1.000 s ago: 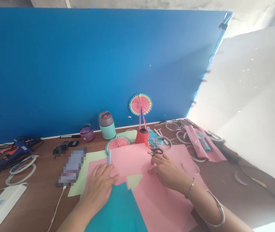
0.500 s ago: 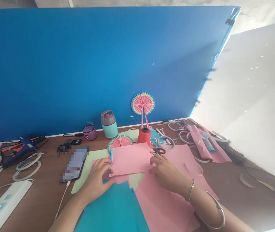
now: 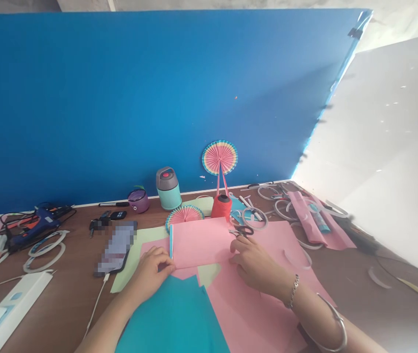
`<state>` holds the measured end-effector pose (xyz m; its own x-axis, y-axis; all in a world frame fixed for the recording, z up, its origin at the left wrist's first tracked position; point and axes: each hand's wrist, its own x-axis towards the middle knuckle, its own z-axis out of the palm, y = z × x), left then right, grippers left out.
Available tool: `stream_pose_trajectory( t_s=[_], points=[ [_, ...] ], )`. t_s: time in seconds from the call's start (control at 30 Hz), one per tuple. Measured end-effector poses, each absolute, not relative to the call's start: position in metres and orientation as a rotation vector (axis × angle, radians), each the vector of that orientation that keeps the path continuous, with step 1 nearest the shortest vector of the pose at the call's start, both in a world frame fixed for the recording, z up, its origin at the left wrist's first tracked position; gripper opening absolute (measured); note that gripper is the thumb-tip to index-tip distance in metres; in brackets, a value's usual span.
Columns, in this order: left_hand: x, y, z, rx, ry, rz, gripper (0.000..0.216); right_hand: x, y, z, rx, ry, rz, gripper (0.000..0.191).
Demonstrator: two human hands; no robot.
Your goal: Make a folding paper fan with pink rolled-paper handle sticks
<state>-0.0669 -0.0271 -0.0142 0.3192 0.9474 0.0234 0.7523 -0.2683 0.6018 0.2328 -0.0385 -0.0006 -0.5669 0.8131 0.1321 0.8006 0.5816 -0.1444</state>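
Observation:
A pink sheet of paper (image 3: 201, 242) with a narrow blue strip along its left edge lies in front of me. My left hand (image 3: 153, 272) pinches its lower left corner between thumb and fingers. At the sheet's right edge, my right hand (image 3: 255, 262) has its fingers curled together on the paper; the fingertips are partly hidden. Just beyond the right fingers are scissors (image 3: 244, 231) with dark handles. Teal paper (image 3: 172, 314) lies nearest me, and larger pink paper (image 3: 260, 318) spreads underneath on the right.
Behind the sheet stand a red thread spool (image 3: 221, 208), a pleated paper fan (image 3: 220, 158) and a teal flask (image 3: 168, 190). Another pleated fan (image 3: 185, 217) lies flat. Left are a phone (image 3: 117, 247), a glue gun (image 3: 38, 223) and a power strip (image 3: 21, 306). White rings (image 3: 255, 218) lie right.
My left hand's fingers have drawn in and closed on the sheet's lower left corner, which now lies flatter. My right hand stays at the right edge. The whole view has shifted slightly.

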Motion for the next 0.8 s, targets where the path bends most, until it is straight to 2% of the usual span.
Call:
stream_pose_trajectory(
  t_s=[0.2, 0.53, 0.8],
  points=[
    [-0.0639, -0.0224, -0.0183, 1.861, 1.616, 0.539, 0.014, 0.2321, -0.0373, -0.0008, -1.353, -2.618, 0.106, 0.029],
    [-0.0656, -0.019, -0.0159, 1.881, 1.662, 0.501, 0.012, 0.2328, -0.0367, -0.0011, -1.344, -2.607, 0.099, 0.029],
    [-0.0731, -0.0177, -0.0232, 1.922, 1.578, 0.588, 0.014, 0.228, -0.0389, 0.0032, -1.391, -2.659, 0.064, 0.016]
  ],
)
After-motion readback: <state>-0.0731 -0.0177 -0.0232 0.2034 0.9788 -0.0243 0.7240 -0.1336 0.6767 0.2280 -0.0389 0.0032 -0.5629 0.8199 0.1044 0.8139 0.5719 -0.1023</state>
